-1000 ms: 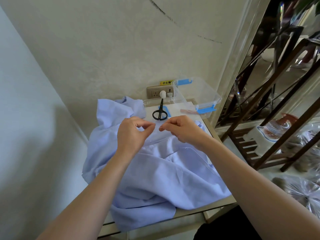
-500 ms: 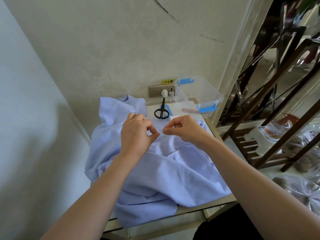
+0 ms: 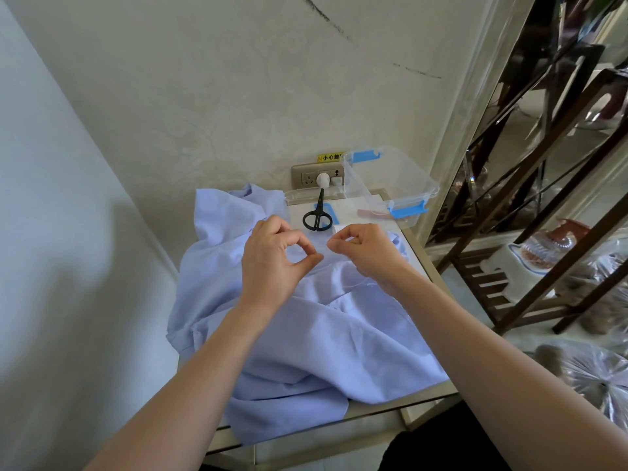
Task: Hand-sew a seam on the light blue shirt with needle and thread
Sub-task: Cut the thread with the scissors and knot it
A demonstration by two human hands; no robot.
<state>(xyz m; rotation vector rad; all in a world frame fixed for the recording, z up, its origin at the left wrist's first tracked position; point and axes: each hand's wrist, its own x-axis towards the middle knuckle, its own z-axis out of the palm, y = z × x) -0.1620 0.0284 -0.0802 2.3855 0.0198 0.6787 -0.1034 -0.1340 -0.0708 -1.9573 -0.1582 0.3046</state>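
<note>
Head view: left hand [image 3: 272, 263] now rings thumb to forefinger, less bunched than before. Right hand [image 3: 365, 248] stays pinched, tips near the left's (anything held is too fine for us to see). Light blue shirt [image 3: 339, 334] lies heaped on the table [image 3: 419, 254] beneath both.

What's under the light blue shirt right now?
The table, its pale edge showing at the front and right. The light blue shirt covers most of the top, so anything beneath is hidden.
</note>
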